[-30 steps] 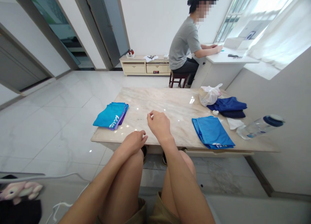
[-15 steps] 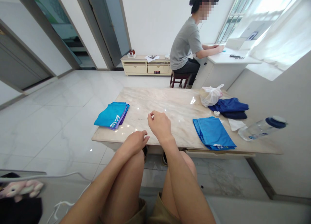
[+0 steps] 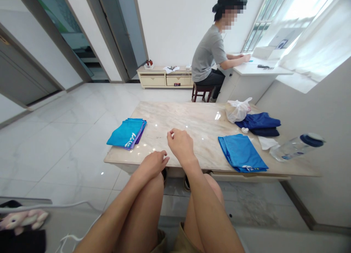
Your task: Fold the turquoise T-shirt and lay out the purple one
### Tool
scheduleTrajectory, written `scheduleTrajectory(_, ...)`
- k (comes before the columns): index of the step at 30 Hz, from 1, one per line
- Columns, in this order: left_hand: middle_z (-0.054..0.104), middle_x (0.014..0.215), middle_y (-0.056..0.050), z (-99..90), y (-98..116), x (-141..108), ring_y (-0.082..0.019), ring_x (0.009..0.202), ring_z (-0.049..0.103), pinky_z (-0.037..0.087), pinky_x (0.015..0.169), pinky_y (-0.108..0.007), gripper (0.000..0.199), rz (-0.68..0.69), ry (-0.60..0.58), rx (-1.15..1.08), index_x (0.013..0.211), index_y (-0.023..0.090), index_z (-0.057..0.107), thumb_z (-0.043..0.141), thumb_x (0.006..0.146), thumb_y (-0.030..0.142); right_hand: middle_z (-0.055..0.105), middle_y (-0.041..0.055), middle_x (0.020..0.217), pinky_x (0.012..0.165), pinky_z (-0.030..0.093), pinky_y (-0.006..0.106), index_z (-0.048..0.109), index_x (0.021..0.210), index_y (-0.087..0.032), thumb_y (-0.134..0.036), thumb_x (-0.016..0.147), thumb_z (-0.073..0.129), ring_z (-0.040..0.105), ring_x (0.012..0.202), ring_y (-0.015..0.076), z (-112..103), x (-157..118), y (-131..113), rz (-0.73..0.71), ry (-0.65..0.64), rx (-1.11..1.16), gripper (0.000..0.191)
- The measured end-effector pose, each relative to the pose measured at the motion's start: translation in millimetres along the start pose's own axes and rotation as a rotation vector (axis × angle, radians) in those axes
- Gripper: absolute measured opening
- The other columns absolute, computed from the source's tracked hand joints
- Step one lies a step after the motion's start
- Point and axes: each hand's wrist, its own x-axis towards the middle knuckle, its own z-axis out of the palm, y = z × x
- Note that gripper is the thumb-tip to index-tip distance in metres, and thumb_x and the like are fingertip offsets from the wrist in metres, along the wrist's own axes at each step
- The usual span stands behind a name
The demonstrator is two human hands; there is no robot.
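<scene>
My left hand hangs over the front edge of the marble-topped table, near my knee, its fingers loosely curled and apart with nothing between them. Above the tabletop, further in, my right hand is loosely bent; nothing shows in it, and thumb and forefinger are slightly parted. A folded teal cloth with white lettering lies on the left end, over a purple cloth. To the right of my hands a folded blue cloth lies near the front edge. Neither hand touches a cloth.
At the table's right are a white plastic bag, dark blue cloth, a tissue and a clear bottle lying tilted. Beyond, a person sits at a white desk. A plush toy lies at lower left.
The whole view has shifted slightly, so the table and cloths appear a little lower. My hands keep nearly the same pose.
</scene>
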Motion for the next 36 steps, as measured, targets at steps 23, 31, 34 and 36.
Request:
scheduleTrajectory(23, 0.081, 0.118, -0.019, 2.8, 0.9, -0.3, -0.036, 0.114, 0.077, 0.053, 0.094, -0.04, 0.036, 0.021, 0.004, 0.02, 0.126, 0.017, 0.073, 0.048, 0.111, 0.038, 0.084, 0.0092, 0.109, 0.091, 0.057, 0.033, 0.08, 0.12, -0.023, -0.036, 0.113, 0.051, 0.08, 0.106, 0.026, 2.8, -0.7, -1.1, -0.004, -0.008, 0.0, 0.033)
scheduleTrajectory(31, 0.081, 0.119, -0.019, 3.1, -0.9, 0.2, -0.036, 0.116, 0.076, 0.053, 0.094, -0.039, 0.034, 0.023, 0.002, -0.002, 0.122, 0.019, 0.075, 0.048, 0.11, 0.037, 0.084, 0.0097, 0.11, 0.094, 0.057, 0.033, 0.08, 0.123, -0.023, -0.036, 0.114, 0.05, 0.079, 0.107, 0.0259, 3.6, -0.2, -0.3, 0.002, -0.021, -0.019, 0.033)
scheduleTrajectory(34, 0.081, 0.118, -0.018, 3.4, -0.1, 0.7, -0.036, 0.115, 0.077, 0.053, 0.094, -0.04, 0.034, 0.027, 0.001, 0.009, 0.123, 0.02, 0.075, 0.049, 0.111, 0.036, 0.083, 0.0098, 0.112, 0.094, 0.057, 0.034, 0.079, 0.124, -0.023, -0.036, 0.114, 0.049, 0.079, 0.108, 0.026, 2.8, 0.3, -1.2, 0.001, -0.035, -0.023, 0.034)
scheduleTrajectory(36, 0.082, 0.117, -0.017, 3.0, 1.1, 0.3, -0.036, 0.115, 0.077, 0.054, 0.093, -0.04, 0.033, 0.025, 0.0, 0.019, 0.124, 0.02, 0.075, 0.049, 0.111, 0.036, 0.083, 0.0101, 0.112, 0.095, 0.056, 0.034, 0.079, 0.125, -0.023, -0.036, 0.114, 0.048, 0.079, 0.108, 0.026, 2.2, 0.4, -1.2, 0.001, -0.041, -0.025, 0.035)
